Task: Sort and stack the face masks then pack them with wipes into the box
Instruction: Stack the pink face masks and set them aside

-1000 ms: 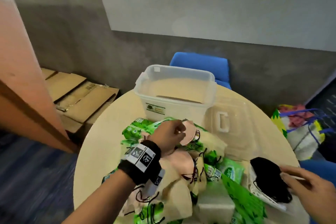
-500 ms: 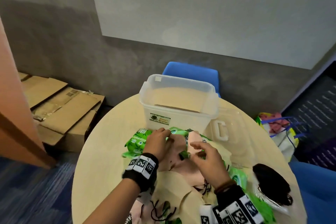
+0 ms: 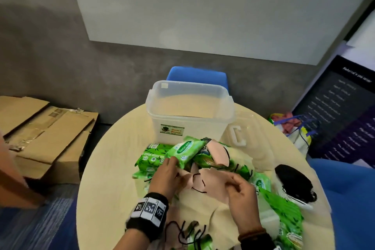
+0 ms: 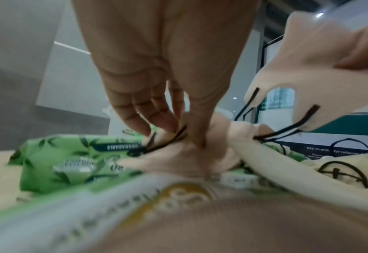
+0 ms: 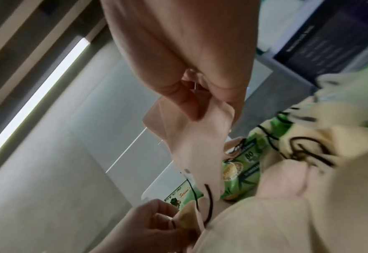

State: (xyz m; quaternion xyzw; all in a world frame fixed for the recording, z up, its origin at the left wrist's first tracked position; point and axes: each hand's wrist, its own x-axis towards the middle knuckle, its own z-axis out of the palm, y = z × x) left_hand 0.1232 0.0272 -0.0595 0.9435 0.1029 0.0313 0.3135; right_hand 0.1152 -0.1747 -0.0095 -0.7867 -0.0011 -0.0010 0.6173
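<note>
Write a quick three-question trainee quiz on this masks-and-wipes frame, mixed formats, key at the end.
1. True or false: the clear plastic box already holds face masks.
2. Multiple choice: what does the right hand pinch? A) a green wipes pack B) a pink face mask C) the box lid
3. Short answer: where on the table does the black mask lie relative to the hands?

Key
1. False; no masks show inside it.
2. B; the left hand holds a pink mask too.
3. On the right, apart from both hands.
</note>
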